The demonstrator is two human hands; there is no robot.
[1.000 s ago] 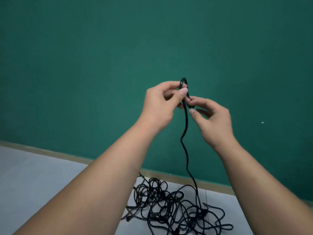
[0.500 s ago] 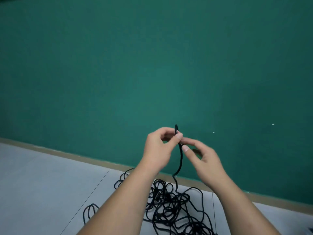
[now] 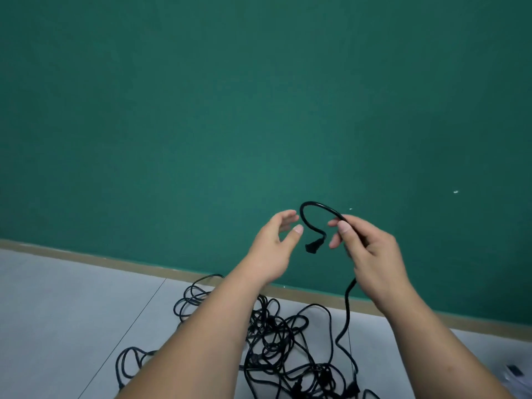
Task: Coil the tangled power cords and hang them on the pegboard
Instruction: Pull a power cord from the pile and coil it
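Observation:
A black power cord (image 3: pixel 309 207) arcs up in front of the green wall, its plug end (image 3: pixel 313 246) dangling between my hands. My right hand (image 3: pixel 371 251) pinches the cord between thumb and fingers; the cord runs down from it to the floor. My left hand (image 3: pixel 275 249) hovers just left of the plug with relaxed fingers, holding nothing. Below my forearms, a tangled pile of black cords (image 3: pixel 276 338) lies on the grey floor. No pegboard is in view.
A green wall (image 3: pixel 230 110) fills the upper view, with a tan baseboard (image 3: pixel 86 254) along its foot. Grey floor tiles (image 3: pixel 57 312) stretch to the left. A small pale object (image 3: pixel 514 375) lies at the right edge.
My left hand has let go of the cord and opened. The small loop has sprung out into a wide arc, with the plug now hanging free. My right hand has shifted right.

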